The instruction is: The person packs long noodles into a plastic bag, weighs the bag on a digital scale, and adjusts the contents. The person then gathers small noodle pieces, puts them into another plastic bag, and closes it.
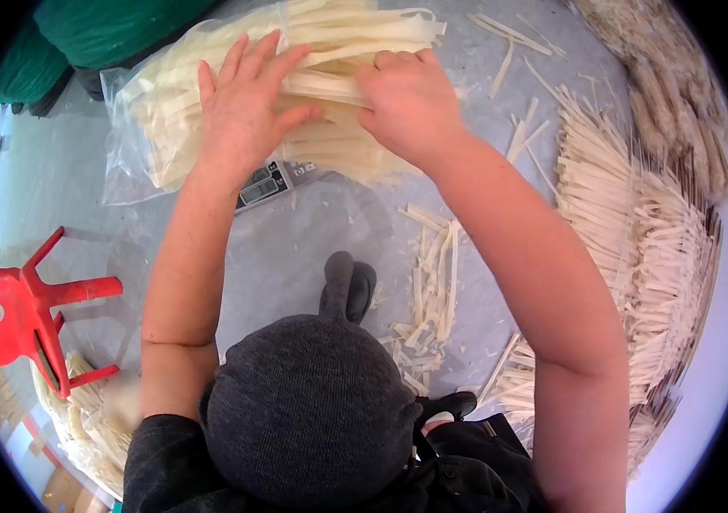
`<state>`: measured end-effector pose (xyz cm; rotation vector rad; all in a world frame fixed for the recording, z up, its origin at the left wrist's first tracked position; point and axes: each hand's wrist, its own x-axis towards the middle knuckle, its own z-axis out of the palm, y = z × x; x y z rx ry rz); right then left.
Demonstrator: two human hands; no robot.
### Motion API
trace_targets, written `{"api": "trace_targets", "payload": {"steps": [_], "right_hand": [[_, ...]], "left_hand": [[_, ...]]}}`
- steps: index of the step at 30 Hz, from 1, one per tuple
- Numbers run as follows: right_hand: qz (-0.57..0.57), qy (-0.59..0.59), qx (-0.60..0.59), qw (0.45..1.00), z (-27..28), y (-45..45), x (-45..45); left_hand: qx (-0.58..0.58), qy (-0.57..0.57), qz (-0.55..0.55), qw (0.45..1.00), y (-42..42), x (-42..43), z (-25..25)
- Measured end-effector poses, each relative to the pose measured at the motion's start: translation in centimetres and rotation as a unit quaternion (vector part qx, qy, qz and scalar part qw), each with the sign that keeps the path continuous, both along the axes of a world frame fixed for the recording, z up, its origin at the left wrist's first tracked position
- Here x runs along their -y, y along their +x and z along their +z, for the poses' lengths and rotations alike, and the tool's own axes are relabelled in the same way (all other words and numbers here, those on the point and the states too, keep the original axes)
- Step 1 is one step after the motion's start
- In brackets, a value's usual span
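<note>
The grey floor [278,286] spreads around me. On it, at eleven o'clock, sits a small electronic scale [266,185], partly covered. A loose litter of pale strips [439,278] lies at four, with a few thin strays [505,47] at one. A long, dense heap of pale strips [603,205] fills three o'clock. At nine, I have a red stool [43,299].
</note>
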<state>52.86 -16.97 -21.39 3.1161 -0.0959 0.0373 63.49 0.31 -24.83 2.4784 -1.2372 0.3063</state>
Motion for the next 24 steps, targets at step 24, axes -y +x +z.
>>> {"api": "trace_targets", "payload": {"steps": [24], "right_hand": [[-0.053, 0.001, -0.055, 0.997, 0.3, -9.7, 5.8]], "left_hand": [[0.021, -0.010, 0.042, 0.999, 1.8, -1.0, -1.6]]}}
